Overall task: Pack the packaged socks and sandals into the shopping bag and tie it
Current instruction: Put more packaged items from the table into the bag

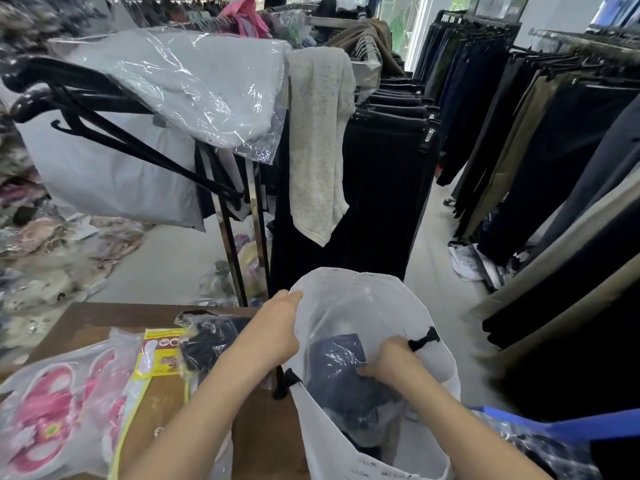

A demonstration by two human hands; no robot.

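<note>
A white plastic shopping bag with black ties stands open at the right edge of the brown table. My left hand grips the bag's left rim and holds it open. Inside the bag, my right hand is closed on a dark sock packet in clear wrap. On the table lie pink sandals in a clear bag at the left, a yellow-edged packet beside them, and a packet of black socks near my left forearm.
A clothes rack with plastic-covered garments, a pale cloth and black trousers stands just beyond the table. More trousers hang at the right. Loose clothing litters the floor at the left. A blue bag sits at the lower right.
</note>
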